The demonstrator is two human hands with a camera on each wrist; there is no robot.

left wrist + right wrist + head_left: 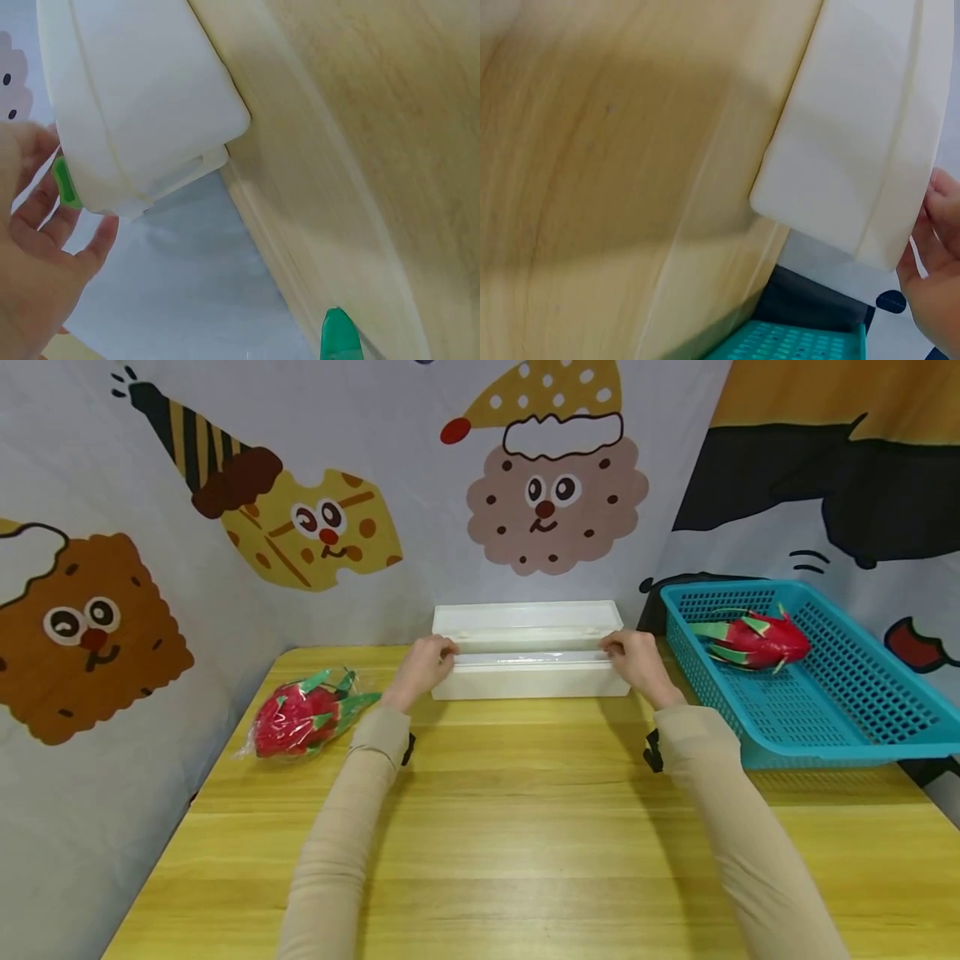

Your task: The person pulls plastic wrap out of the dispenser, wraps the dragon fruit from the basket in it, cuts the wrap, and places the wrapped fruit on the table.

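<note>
Gripping the white dispenser box at both ends, left hand and right hand pinch film; rigid, light, likely slippery.

Two bare hands, left hand and right hand, long beige close-fitting sleeves reached the wrists, black strap clips showed beneath each wrist
</note>
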